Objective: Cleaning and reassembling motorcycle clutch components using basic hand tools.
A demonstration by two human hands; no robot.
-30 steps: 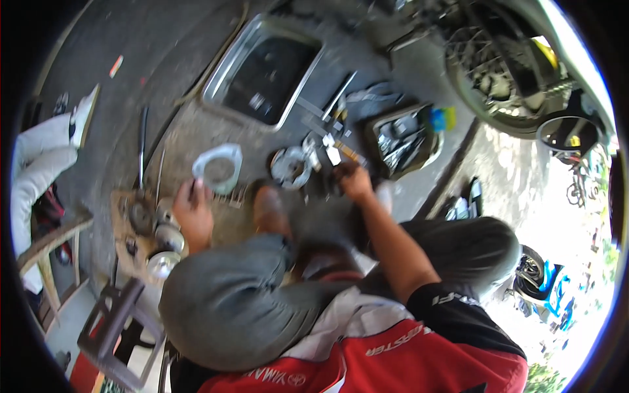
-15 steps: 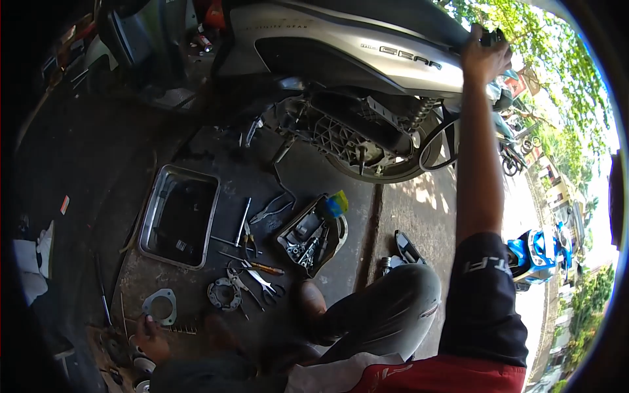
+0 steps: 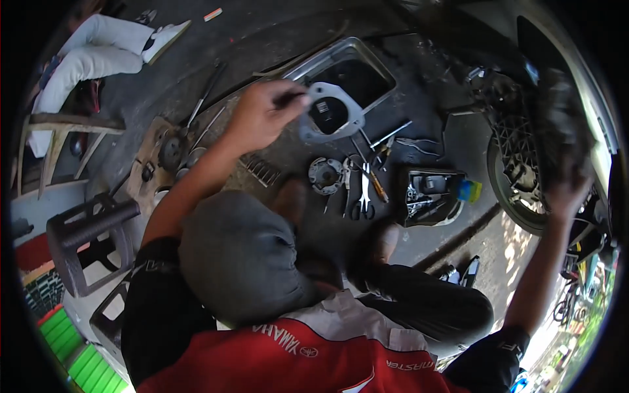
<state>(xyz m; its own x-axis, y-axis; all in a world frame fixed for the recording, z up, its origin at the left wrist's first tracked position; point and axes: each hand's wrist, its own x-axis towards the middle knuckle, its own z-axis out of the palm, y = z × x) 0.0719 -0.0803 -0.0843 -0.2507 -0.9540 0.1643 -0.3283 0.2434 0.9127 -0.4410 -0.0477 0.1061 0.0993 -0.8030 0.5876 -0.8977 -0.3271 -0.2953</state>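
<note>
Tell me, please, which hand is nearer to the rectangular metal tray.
Left. The left hand is by the left end of the tray, holding a flat grey plate partly in front of it; the right hand is farther off, at the motorcycle.

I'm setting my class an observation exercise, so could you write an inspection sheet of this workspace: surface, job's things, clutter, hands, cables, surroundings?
Surface: dark, stained floor.
Job's things: metal plate with a large round hole, raised in the left hand.
Clutter: scissors, screwdriver, pliers, tray and toolbox, all on the floor.
Hands: left hand grips the plate's edge; right hand blurred at the motorbike, grip unclear.
Cables: one cord-like strip near the tray; kind unclear.
Surroundings: plastic stool, another person's legs.
</note>
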